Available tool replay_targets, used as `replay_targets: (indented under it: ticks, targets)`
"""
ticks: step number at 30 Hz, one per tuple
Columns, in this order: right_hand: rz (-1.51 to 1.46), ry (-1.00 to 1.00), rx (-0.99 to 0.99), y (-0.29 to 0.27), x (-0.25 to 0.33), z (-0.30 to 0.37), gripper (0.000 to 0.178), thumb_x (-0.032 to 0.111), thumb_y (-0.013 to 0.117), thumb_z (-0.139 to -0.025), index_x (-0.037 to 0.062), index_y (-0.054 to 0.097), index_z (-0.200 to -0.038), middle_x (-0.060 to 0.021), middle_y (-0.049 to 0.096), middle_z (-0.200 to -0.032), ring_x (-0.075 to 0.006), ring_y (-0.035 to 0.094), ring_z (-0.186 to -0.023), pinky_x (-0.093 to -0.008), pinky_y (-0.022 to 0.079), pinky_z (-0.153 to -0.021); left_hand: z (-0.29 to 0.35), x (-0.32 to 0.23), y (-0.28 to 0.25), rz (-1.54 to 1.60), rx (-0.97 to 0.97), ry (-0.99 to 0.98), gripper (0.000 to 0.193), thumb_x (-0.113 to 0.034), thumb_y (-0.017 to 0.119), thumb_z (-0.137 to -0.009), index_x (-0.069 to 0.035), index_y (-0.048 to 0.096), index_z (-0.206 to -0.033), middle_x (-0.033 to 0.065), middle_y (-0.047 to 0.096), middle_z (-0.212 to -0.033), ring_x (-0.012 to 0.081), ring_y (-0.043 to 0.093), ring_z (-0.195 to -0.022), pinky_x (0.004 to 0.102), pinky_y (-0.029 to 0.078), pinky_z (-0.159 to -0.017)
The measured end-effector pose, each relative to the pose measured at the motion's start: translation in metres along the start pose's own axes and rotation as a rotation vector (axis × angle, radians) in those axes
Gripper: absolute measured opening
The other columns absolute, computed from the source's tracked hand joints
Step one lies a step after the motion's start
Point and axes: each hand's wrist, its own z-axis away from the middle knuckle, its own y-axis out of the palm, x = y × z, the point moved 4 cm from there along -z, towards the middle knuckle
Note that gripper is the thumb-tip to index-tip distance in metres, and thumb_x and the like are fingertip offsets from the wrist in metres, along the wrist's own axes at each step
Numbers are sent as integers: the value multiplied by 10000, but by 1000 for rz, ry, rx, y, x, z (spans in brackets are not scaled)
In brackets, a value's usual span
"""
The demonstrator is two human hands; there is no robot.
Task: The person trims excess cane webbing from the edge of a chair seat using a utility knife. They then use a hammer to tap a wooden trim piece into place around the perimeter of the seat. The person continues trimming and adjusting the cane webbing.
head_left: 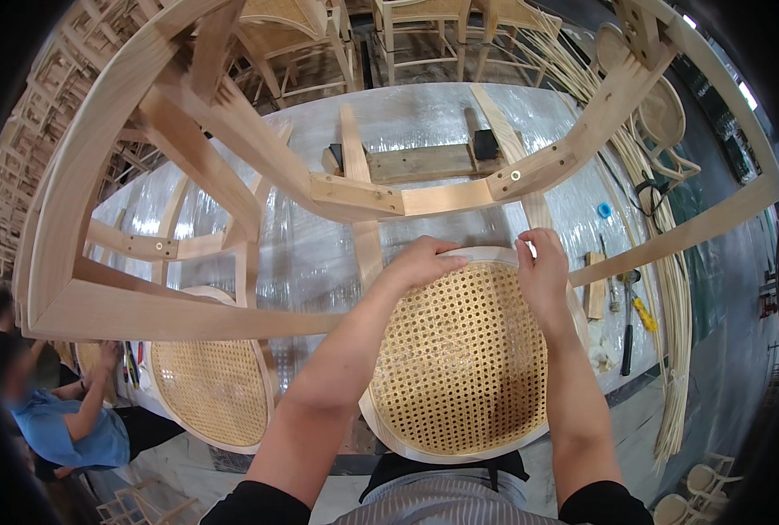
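White lights flare at upper right and glare streaks a plastic-covered table, while shadow darkens the lower right of the cane panel; edges bend toward a black rim, and 1 co-worker's head is blurred.

- Head view: worn on the person's head, wide fisheye, upright.
- Looks down and forward over the counter.
- Near: hands close to mid-picture, forearms from lower edge.
- Reaches from striped shirt at bottom to chairs up top.
- Straight edges bend; dark round rim.
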Motion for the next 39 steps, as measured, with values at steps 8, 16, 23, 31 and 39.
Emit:
replay_targets:
  ticks: [8, 16, 23, 31, 39]
  targets:
    - [29, 14, -31, 6, -15, -19, 185, 118, 772, -940, 72, 736, -1115, -139, 690, -1244, -384, 654, -1173, -553, 501, -999, -8, 8, -1, 12, -21, -33, 533, -460, 829, -951, -139, 774, -1373, 165, 801, -1266, 281, 752, -1157, 400, 556, -1018]
    - [40, -57, -127, 11, -19, -14, 250, 112, 815, -902, 50, 743, -1133, -208, 650, -1322, -411, 607, -1229, -510, 517, -1032, -10, 4, 0, 33, -13, -103, 535, -427, 861, -939, -86, 784, -1343, 150, 817, -1215, 200, 744, -1097, 360, 559, -992]
    - [-35, -85, -135, 6, -22, -13, 256, 105, 826, -891, 26, 738, -1118, -209, 657, -1300, -409, 620, -1202, -499, 522, -1022, -9, 3, 0, 43, -31, -57, 543, -489, 857, -909, -138, 807, -1321, 151, 821, -1202, 258, 770, -1094, 383, 571, -980]
    - [-39, -110, -163, 5, -21, -12, 275, 124, 838, -888, 22, 737, -1123, -215, 659, -1278, -413, 623, -1182, -503, 522, -1007, -10, 9, 2, 78, -37, -59, 644, -506, 879, -889, -77, 774, -1359, 171, 815, -1214, 257, 765, -1100, 382, 567, -993]
    - [-29, -89, -163, 4, -23, -13, 285, 148, 844, -891, 21, 737, -1123, -210, 658, -1280, -411, 622, -1177, -500, 521, -1003, -13, 13, 3, 82, -2, -34, 606, -485, 807, -975, -87, 732, -1426, 177, 795, -1276, 252, 741, -1152, 381, 556, -1010]
